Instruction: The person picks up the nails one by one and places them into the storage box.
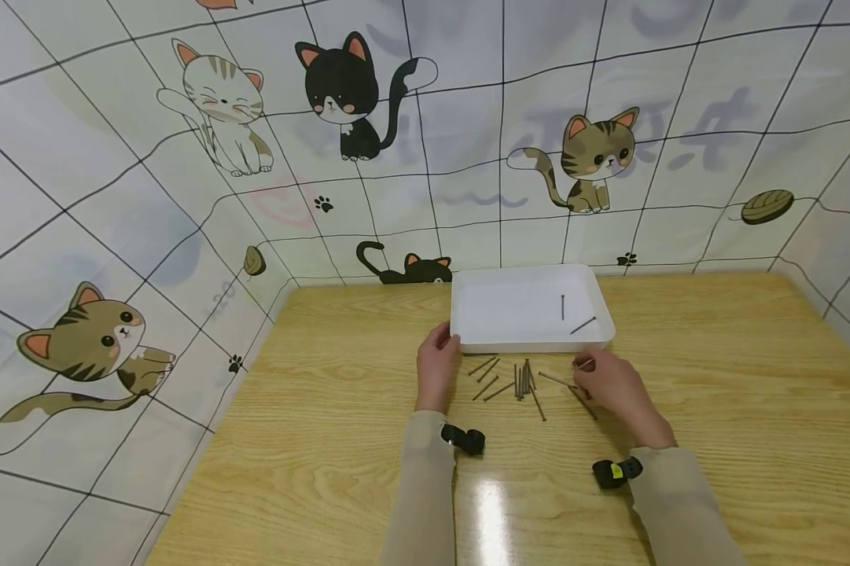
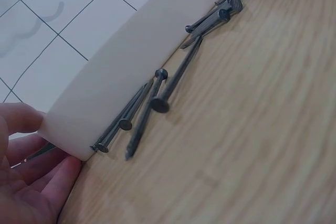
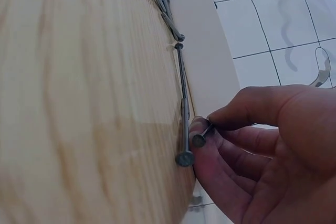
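A shallow white tray (image 1: pixel 524 347) stands at the back of the wooden table, with two nails (image 1: pixel 562 307) lying inside it. At its front left corner my left hand (image 1: pixel 439 369) grips the tray; the fingers (image 2: pixel 26 116) bend about that corner in the left wrist view. My right hand (image 1: pixel 612 385) is just in front of the tray's right corner. Between thumb and forefinger it pinches one nail (image 3: pixel 199 140), head showing. Under it on the table lie more loose nails (image 3: pixel 184 157). Several nails (image 1: pixel 522 379) lie scattered and bunched between the two hands.
The wooden table (image 1: pixel 311 456) ends against a wall sheet (image 1: pixel 467 189) printed with cats and grid lines, right behind the tray. A second sheet side (image 1: pixel 99 259) borders the left. Black straps with small devices (image 1: pixel 467 440) sit on both wrists.
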Motion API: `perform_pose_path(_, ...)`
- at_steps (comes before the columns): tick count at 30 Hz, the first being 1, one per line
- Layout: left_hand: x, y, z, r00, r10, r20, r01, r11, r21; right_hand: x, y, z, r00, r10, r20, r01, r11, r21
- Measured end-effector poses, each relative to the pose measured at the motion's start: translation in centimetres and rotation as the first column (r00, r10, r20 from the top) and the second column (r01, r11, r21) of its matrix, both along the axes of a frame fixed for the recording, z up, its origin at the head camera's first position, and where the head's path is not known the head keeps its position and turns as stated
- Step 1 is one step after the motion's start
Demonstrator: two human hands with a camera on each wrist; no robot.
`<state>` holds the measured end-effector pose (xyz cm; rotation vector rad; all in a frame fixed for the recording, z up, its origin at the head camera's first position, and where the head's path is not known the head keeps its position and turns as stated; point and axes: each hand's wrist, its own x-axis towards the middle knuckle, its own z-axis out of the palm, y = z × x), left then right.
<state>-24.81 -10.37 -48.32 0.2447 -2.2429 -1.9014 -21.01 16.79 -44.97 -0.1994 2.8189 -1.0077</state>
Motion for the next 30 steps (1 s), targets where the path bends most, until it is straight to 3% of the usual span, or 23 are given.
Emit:
perform_pose_path(14,0.03,-0.24,0.06,1.0,-0.015,-0.013,0.015,1.0,0.022,-0.16,0.31,-0.43,1.0,-0.011,0.006,0.012,0.987,-0.158)
perform_pose_path(24,-0.13,-0.15,0.02,1.0,-0.014,0.004,0.014,0.999,0.036,-0.42,0.7,0.24,0.999,-0.042,-0.012,0.036,0.95,-0.31)
perform_pose_path(30,-0.11,-0.07,0.09,1.0,-0.001,0.006,0.0,1.0,0.028,-0.69,0.69,0.49,0.998,-0.051,-0.035,0.031,0.895,-0.444)
